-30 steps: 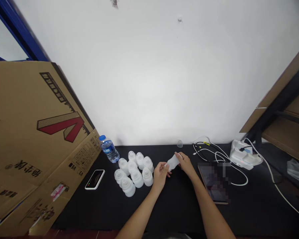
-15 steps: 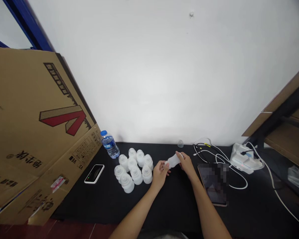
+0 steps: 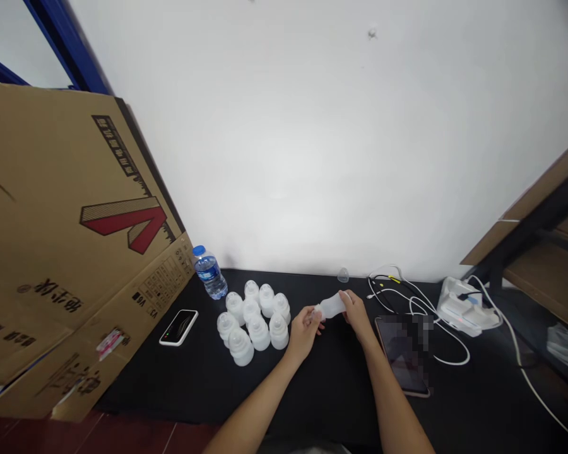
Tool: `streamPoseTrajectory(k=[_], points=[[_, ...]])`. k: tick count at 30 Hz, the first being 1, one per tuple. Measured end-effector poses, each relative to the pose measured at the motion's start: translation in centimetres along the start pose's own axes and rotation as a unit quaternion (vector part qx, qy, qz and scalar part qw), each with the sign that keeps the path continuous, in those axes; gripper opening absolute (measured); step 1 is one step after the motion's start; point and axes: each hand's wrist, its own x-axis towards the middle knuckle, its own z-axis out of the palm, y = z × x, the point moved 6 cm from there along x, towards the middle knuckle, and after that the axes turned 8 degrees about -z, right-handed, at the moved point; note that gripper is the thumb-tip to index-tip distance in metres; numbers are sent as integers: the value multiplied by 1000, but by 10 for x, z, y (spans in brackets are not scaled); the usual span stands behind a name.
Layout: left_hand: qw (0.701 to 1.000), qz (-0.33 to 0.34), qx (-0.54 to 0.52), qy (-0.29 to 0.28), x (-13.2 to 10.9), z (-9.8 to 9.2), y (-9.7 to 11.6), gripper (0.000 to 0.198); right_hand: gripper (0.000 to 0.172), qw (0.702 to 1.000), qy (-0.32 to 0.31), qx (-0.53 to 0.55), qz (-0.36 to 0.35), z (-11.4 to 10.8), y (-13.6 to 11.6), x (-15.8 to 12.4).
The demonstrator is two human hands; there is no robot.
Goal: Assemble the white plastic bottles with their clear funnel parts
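A translucent white bottle (image 3: 332, 306) is held sideways just above the black table, between my two hands. My left hand (image 3: 307, 328) is closed around its neck end, where the top is partly hidden by the fingers. The other end is gripped by my right hand (image 3: 353, 309), thumb and fingers around the base. Several white bottles with clear domed caps (image 3: 251, 311) stand upright in a cluster to the left of my left hand. A loose clear domed cap (image 3: 343, 275) lies near the wall, beyond my hands.
On the black table (image 3: 331, 384), a water bottle (image 3: 210, 273) and a white-edged phone (image 3: 178, 327) are at left, beside a large cardboard box (image 3: 76, 252). A tablet (image 3: 402, 353), white cables (image 3: 454, 343) and a white power device (image 3: 466, 307) lie at right.
The held bottle has tilted slightly closer to level, and my right hand has shifted a little at its base. The camera view has turned slightly.
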Motion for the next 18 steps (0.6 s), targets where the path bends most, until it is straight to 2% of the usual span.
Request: streamPoseTrajectory(k=[5, 10, 15, 18], points=[[1000, -3, 13, -2, 0, -1, -1, 54, 46, 999, -4, -40, -26, -2, -8, -1], [999, 19, 37, 14, -5, -4, 3, 49, 49, 997, -7, -76, -10, -4, -4, 1], [990, 84, 110, 41, -14, -4, 18, 43, 50, 997, -9, -82, 3, -5, 5, 3], [990, 76, 110, 50, -15, -4, 18, 44, 49, 997, -12, -71, -7, -4, 5, 3]])
